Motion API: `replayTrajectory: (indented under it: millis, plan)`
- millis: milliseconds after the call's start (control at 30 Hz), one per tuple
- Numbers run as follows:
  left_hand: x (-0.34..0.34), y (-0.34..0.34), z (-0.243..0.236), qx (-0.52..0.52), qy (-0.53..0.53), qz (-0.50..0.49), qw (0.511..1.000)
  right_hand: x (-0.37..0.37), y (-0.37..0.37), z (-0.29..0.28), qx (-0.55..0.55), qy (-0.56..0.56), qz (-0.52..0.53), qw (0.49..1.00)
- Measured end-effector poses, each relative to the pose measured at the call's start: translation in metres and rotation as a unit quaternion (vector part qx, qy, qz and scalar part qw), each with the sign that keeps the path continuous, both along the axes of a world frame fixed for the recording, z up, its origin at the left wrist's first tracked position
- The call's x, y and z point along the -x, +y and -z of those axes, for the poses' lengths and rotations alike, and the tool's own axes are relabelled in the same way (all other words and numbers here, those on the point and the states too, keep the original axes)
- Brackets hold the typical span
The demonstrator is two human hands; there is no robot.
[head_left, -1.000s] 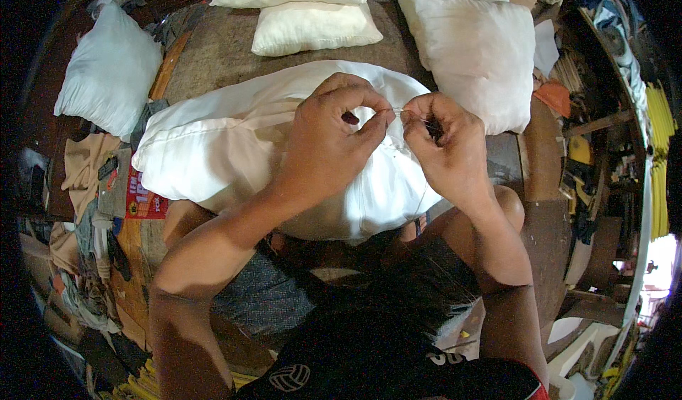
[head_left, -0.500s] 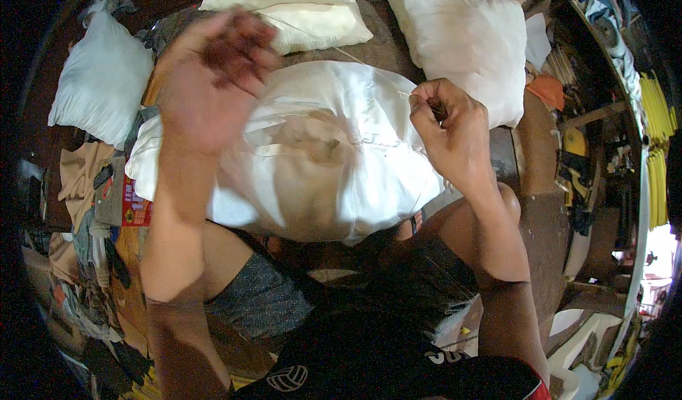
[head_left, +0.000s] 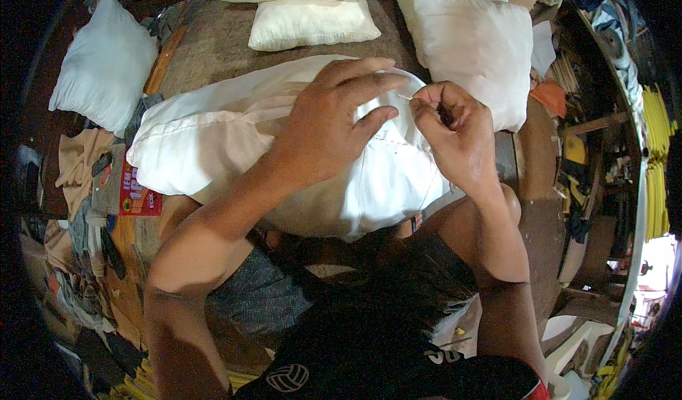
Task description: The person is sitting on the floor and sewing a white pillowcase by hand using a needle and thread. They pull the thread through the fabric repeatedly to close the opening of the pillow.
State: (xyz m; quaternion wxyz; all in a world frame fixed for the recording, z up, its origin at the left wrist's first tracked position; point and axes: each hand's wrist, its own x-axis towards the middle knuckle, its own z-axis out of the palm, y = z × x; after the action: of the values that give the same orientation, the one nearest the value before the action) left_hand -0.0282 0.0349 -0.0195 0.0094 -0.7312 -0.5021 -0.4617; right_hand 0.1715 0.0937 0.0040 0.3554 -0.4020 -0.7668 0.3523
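Note:
A large stuffed white pillow (head_left: 206, 141) lies across my lap, with a gathered seam running over its top. My right hand (head_left: 458, 133) is closed in a pinch above the pillow's right end. A short pale bit of thread (head_left: 405, 97) sticks out from its thumb and fingertip; whether a needle is there too is hidden. Over the middle of the pillow, my left hand (head_left: 337, 119) reaches toward the right one. Its fingers are stretched out and the thumb stands apart, with nothing visible in it.
Two white pillows (head_left: 312, 23) lie beyond on the brown surface (head_left: 213, 38). More stand at the far right (head_left: 476, 52) and far left (head_left: 103, 69). Cloth pieces and a red printed packet (head_left: 142, 190) are at the left. Cluttered shelving (head_left: 590, 158) lines the right side.
My left hand has come down from the upper left to beside my right hand. The thread strung between the hands no longer shows stretched. My right hand keeps its pinch.

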Motion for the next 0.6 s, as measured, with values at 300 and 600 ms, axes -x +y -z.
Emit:
replayTrajectory:
  millis: [300, 600]
  plan:
    - [-0.009, -0.002, 0.002, 0.187, -0.184, 0.048, 0.964, -0.001, -0.007, -0.003, -0.003, -0.018, -0.006, 1.0]
    - [-0.013, -0.005, -0.003, 0.216, -0.212, 0.019, 0.953, -0.001, -0.012, -0.01, -0.023, -0.057, 0.0, 0.998]
